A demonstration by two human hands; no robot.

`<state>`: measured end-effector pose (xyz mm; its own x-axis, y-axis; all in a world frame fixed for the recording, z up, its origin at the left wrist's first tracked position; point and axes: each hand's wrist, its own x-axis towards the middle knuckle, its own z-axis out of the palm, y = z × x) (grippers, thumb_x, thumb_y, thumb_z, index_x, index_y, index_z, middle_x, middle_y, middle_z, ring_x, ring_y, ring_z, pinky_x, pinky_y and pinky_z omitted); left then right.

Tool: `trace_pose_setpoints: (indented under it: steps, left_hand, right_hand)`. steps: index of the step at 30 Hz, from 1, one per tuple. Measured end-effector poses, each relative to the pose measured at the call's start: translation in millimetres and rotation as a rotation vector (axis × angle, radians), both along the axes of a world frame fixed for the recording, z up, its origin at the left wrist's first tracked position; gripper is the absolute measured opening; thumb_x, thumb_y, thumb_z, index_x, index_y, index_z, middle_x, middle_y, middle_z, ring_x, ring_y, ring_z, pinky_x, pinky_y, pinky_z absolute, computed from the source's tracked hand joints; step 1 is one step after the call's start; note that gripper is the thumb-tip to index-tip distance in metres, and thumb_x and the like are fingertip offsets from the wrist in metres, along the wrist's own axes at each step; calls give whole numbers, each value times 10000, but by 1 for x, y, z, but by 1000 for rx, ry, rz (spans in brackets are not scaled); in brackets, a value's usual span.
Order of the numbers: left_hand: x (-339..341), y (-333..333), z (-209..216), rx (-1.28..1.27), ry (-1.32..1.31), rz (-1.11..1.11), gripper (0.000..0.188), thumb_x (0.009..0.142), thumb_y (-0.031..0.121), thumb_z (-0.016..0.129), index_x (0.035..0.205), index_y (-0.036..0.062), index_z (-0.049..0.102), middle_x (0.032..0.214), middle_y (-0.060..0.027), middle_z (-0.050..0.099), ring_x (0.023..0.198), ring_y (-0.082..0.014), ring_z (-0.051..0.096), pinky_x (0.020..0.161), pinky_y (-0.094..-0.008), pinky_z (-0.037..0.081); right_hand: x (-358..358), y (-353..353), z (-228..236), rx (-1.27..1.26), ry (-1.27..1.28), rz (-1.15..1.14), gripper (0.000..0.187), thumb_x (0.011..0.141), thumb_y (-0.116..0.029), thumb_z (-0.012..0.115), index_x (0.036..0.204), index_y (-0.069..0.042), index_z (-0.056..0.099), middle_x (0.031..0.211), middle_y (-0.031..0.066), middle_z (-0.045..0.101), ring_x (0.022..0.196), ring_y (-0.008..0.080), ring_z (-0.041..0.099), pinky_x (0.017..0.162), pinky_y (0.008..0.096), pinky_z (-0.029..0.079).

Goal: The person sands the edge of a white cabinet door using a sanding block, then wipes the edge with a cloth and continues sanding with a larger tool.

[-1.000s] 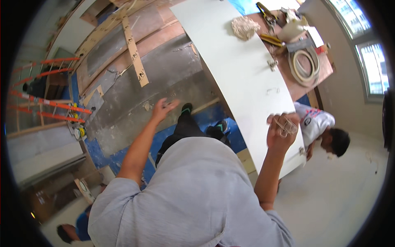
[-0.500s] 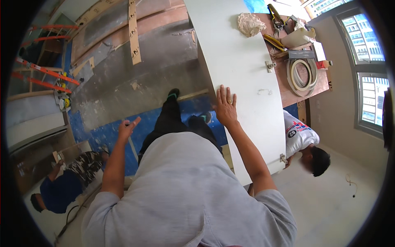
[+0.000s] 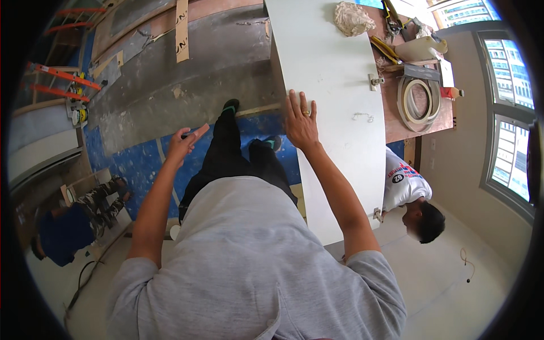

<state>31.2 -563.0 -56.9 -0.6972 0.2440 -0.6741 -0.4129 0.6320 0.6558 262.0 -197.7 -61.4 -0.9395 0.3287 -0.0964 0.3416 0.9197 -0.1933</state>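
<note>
A long white cabinet door (image 3: pixel 334 133) lies across from the top of the view toward my right arm, with a metal hinge (image 3: pixel 375 82) and another hinge (image 3: pixel 378 215) along its right edge. My right hand (image 3: pixel 302 122) rests flat on the door by its left edge, fingers stretched and a ring on one. Over the blue floor covering, my left hand (image 3: pixel 180 146) is closed on a small flat pinkish-tan piece (image 3: pixel 198 132); its kind I cannot make out. Something dark shows beside it at my fingers.
Right of the door, a brown board (image 3: pixel 396 130) carries coiled edge banding (image 3: pixel 417 102), pliers (image 3: pixel 391 20) and other tools. A crumpled rag (image 3: pixel 354 18) sits on the door. One co-worker (image 3: pixel 409 190) bends beside the door; another (image 3: pixel 71 232) is at left, below an orange ladder (image 3: pixel 65 76).
My left hand has risen slightly and turned, so the pinkish-tan piece shows more plainly. My right hand has shifted a little up and left along the door's edge. The view has turned slightly.
</note>
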Motion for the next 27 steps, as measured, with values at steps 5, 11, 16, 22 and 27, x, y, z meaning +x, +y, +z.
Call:
trace_pose_setpoints:
  steps: [5,11,16,22,27]
  left_hand:
    - [8,29,4,132,-153,118,665,866,334,828,1394,30,561,1077,-117,662,757,-169,650,620,-290,527]
    - [14,56,10,409,-525,207,541,924,335,750,1334,33,565,1056,-129,655,799,-241,681,671,-367,588]
    - [19,79,-3,536,-776,204,511,944,372,710,1309,44,569,1029,-121,650,771,-261,695,600,-361,607]
    - [-11,103,-3,501,-693,68,574,944,365,702,1400,62,530,1088,-112,629,769,-250,683,596,-349,585]
    - [-56,92,-11,487,-611,126,657,931,360,718,1467,55,490,1117,-122,622,727,-236,665,553,-327,553]
  right_hand:
    - [-24,11,0,-10,105,2,653,959,-126,482,1587,-9,348,1710,141,239,1570,397,226,1246,643,153]
    - [-52,26,3,-9,81,12,657,970,-144,484,1596,-19,332,1709,139,239,1572,392,222,1247,639,162]
    - [-79,36,-2,-71,110,14,683,976,-181,508,1606,-25,297,1715,148,212,1583,388,180,1255,634,123]
    - [-147,58,-5,-47,49,-11,722,954,-174,508,1616,-19,263,1722,155,187,1601,338,138,1275,586,66]
    - [-211,84,-9,-96,170,-27,711,914,-104,535,1572,41,310,1695,207,226,1576,387,200,1259,622,126]
